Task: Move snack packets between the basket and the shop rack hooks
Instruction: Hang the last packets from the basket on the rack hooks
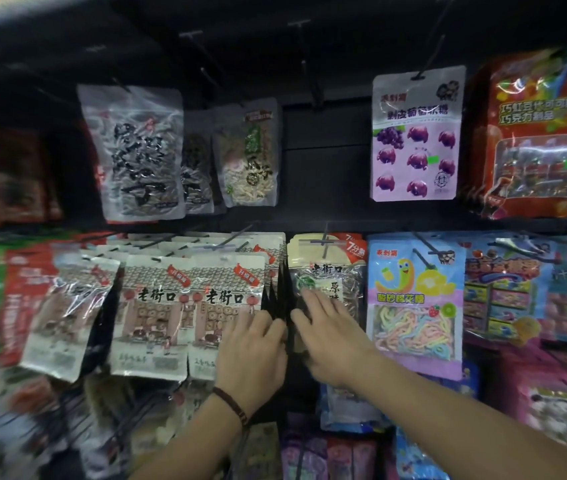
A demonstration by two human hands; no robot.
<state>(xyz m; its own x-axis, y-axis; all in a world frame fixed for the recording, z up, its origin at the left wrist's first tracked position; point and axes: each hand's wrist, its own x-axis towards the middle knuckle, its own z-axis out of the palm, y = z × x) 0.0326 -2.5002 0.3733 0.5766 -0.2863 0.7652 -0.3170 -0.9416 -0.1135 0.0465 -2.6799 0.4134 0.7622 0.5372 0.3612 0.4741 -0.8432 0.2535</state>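
Reaching into the lower row of the shop rack (327,161), I have both hands on hanging snack packets. My right hand (330,327) lies flat on the dark-windowed packet (323,271), fingers straight and a little apart; that packet hangs from its hook (325,242). My left hand (252,344), with a dark band (232,405) at the wrist, rests against the right edge of the front white packet (223,306). Its fingertips enter the dark gap beside the stack, so I cannot tell whether they grip. A purple grape packet (417,133) hangs above.
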